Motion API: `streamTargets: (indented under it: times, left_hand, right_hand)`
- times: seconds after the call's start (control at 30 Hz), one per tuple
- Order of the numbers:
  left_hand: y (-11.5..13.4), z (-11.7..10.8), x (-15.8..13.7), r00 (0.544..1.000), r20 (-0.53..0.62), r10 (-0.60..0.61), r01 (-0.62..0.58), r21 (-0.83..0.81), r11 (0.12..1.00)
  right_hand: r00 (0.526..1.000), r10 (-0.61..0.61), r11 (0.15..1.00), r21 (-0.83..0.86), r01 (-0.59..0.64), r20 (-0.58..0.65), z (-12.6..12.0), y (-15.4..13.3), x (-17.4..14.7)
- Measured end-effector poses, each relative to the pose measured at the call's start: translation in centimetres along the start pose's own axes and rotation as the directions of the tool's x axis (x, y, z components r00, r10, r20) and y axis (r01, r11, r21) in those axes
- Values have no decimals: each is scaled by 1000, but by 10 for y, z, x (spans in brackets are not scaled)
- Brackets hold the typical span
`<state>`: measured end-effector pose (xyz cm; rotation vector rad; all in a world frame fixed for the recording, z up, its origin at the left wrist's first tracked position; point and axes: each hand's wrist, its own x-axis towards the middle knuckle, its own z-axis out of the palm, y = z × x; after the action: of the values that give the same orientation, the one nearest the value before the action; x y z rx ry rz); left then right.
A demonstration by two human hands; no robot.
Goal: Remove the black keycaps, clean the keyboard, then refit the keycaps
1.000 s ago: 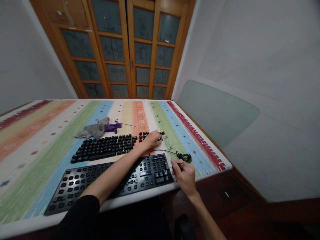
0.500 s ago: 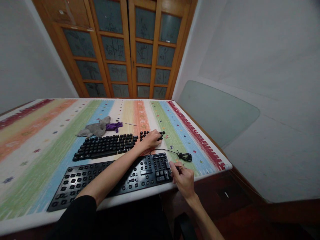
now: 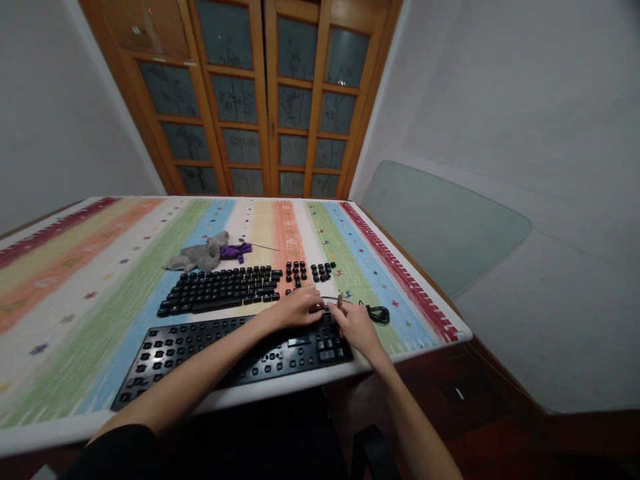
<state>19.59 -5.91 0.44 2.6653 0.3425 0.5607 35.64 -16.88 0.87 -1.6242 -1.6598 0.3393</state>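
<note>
A black keyboard (image 3: 285,363) lies along the table's front edge, most of its key posts bare, with several keycaps (image 3: 327,348) on its right end. Over its upper right part is my left hand (image 3: 301,308), fingers pinched together; what they hold, if anything, is hidden. My right hand (image 3: 357,327) meets it from the right, closed around a small brownish thing (image 3: 340,301) too small to name. My left forearm covers part of the keyboard. Beyond it, loose black keycaps stand in rows: a wide block (image 3: 220,291) and two smaller groups, one in the middle (image 3: 296,272) and one at right (image 3: 323,271).
A coiled black cable (image 3: 379,314) lies right of my right hand. Behind the wide keycap block are a grey fluffy thing (image 3: 197,256), a purple cloth piece (image 3: 235,252) and a thin rod (image 3: 265,247). The striped tablecloth (image 3: 100,320) reaches the front edge.
My left hand has come back from the right keycap group to the keyboard's upper right part. My right hand has moved up and left from the keyboard's right edge to meet it.
</note>
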Motion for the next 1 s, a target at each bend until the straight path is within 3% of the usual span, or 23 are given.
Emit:
streamTargets:
  times: [0.1, 0.33, 0.77, 1.0]
  left_hand:
    - [12, -3, -6, 1000, 4, -1, 1, -54, 999]
    - [30, -10, -2, 998, -59, 4, -12, -143, 990]
    - [14, 0, 18, 994, -110, 16, -27, -100, 995]
    - [6, 3, 30, 985, -152, -77, 45, -204, 978]
  right_hand:
    - [996, 81, 996, 46, -82, 23, -4, 5, 8]
    - [984, 128, 982, 153, -109, -121, -22, 1, 17]
    - [957, 4, 997, 69, 16, -292, -19, 4, 18]
    - [926, 70, 995, 91, -38, -372, -17, 12, 16]
